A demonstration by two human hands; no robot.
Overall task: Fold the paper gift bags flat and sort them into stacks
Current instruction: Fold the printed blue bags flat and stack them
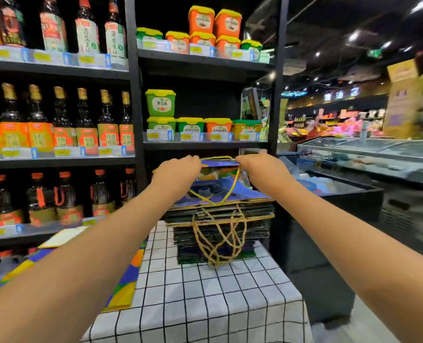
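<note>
Two bare forearms reach forward over the checked counter (205, 293). The left hand (178, 169) and right hand (257, 167) each pinch the far rim of a blue gift bag (220, 191) lying atop the stack of folded bags (220, 226), grip clamped on it.

Head view: worn on the head, faces forward and down along both arms.
Nearness: forearms close; fingers (193, 160) farther, shelves (136, 95) just beyond them.

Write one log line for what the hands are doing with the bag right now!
left hand: grips gift bag top edge | right hand: grips same edge | bag: on stack | stack: on checked cloth
</note>
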